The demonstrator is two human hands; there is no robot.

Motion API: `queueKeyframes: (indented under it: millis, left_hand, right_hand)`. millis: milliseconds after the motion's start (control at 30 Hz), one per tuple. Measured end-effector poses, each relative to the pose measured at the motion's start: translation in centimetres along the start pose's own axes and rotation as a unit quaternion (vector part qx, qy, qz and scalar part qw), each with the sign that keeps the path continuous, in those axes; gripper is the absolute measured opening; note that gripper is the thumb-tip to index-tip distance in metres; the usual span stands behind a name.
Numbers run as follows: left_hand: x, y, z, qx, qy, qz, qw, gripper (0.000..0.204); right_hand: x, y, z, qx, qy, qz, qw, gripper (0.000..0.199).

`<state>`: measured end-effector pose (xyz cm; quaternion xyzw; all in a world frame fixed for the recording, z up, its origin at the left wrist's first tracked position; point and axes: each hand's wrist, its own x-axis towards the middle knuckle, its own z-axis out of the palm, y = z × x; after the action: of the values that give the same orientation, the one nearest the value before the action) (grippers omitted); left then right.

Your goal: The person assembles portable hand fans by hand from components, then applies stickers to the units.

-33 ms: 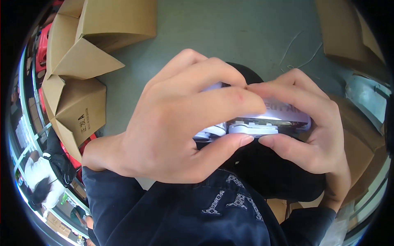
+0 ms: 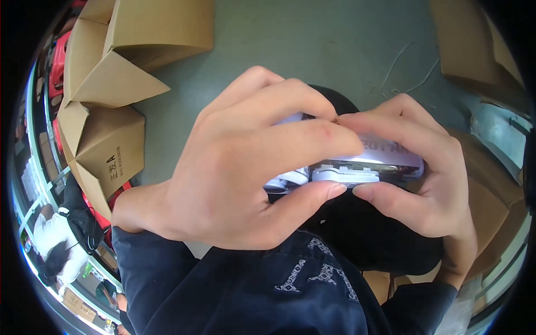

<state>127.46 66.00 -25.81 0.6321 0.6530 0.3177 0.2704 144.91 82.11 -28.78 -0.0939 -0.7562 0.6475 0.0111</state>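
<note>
Both hands hold a glossy lavender oblong pack with dark printing, over my lap. A white plastic piece with small tabs lies along its near side, and a rounder white part shows just left of it. My left hand covers much of the pack, its fingers bent over the top and its thumb at the white piece. From the other end my right hand grips it, forefinger tip meeting the left fingers and thumb at the near edge. What lies under the left palm is hidden.
Open cardboard boxes stand at the far left, with another carton at the far right. A clear plastic bag lies on the right. Thin string is on the floor. A person in white is at the left rim.
</note>
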Motion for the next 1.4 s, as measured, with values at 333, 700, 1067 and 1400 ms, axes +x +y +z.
queueKeyframes:
  millis: [333,700,1067,1400]
  left_hand:
    - [0.3,0.1,-0.2,-0.006,-0.010,-0.023,1.000,0.044]
    - [-0.2,-0.8,0.1,-0.003,0.016,0.016,1.000,0.044]
    - [-0.4,-1.0,0.2,-0.015,0.017,0.022,1.000,0.044]
    - [0.8,-0.3,-0.8,0.026,-0.037,0.039,0.998,0.044]
  right_hand:
    - [0.3,0.1,-0.3,-0.032,-0.009,-0.019,0.999,0.057]
    - [0.4,0.4,0.2,-0.131,-0.010,-0.089,0.987,0.058]
    - [0.9,0.6,-0.1,-0.112,-0.018,-0.102,0.988,0.056]
    - [0.7,0.4,0.1,-0.062,-0.002,-0.074,0.995,0.057]
